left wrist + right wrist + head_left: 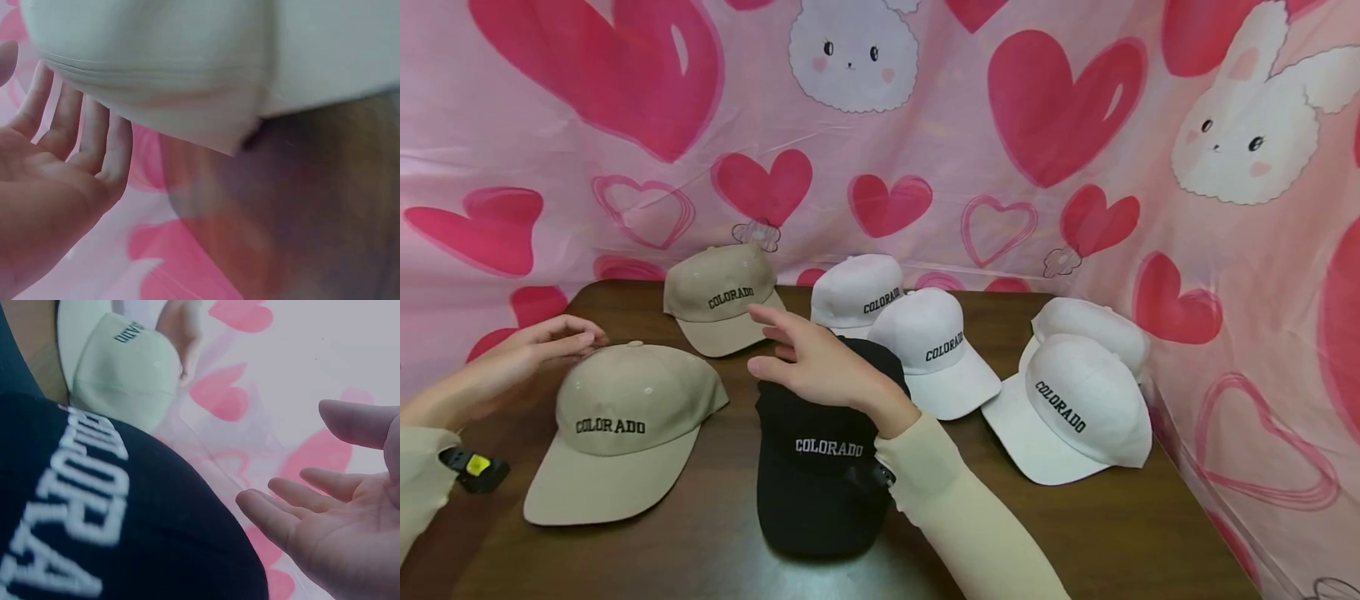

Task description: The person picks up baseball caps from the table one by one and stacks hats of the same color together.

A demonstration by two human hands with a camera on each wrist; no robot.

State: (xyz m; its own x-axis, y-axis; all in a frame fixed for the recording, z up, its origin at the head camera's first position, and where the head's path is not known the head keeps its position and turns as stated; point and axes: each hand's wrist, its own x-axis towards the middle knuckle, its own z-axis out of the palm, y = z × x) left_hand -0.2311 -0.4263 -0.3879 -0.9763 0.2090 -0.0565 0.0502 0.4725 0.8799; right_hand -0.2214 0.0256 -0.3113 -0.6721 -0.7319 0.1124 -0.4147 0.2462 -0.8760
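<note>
A beige baseball cap point(636, 392) with dark COLORADO lettering sits at the front left, brim toward me. Beside its crown is my left hand point(538, 358); in the left wrist view the fingers point(94, 137) extend loosely to the cap's edge, tips partly hidden behind it. My right hand point(823, 362) hovers over the crown of a black cap point(820, 508) with white COLORADO lettering, covering part of it. Nothing is between its spread thumb and fingers, and the right wrist view shows the palm point(356, 544) beside the black crown.
Another beige cap point(718, 279) stands farther back on the dark wooden table point(700, 550). Two white caps, one behind point(850, 287) and one nearer point(921, 333), are right of centre. Two more white caps point(1090, 392) overlap at the right. A pink heart-patterned cloth point(955, 167) hangs behind.
</note>
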